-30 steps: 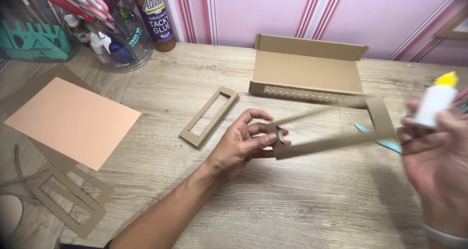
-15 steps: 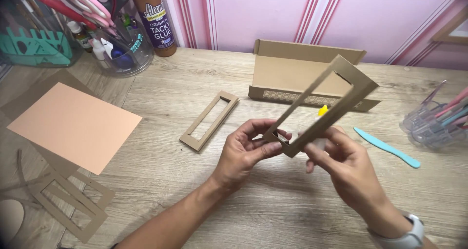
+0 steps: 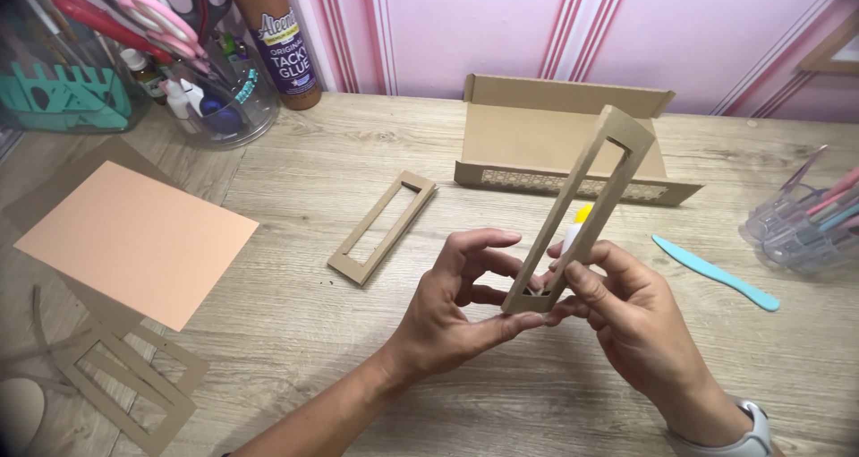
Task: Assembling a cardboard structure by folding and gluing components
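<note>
Tilted nearly upright since half a second ago, the cardboard frame (image 3: 577,211) stands above the table (image 3: 295,314), its lower end pinched between left hand (image 3: 452,309) and right hand (image 3: 631,318), fingers partly curled, seemingly to steady it for inspection.

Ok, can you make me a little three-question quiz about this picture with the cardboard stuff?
1. True or false: both hands hold the tall brown cardboard window frame upright above the wooden table.
2. What lies right of the right hand: A) a flat light-blue plastic tool, B) a red ball, C) a green cup?
3. Fill in: the second small brown cardboard frame lies flat to the ____ of the left hand.

Key: 1 true; 2 A; 3 left. The peach paper sheet lies further left.
</note>
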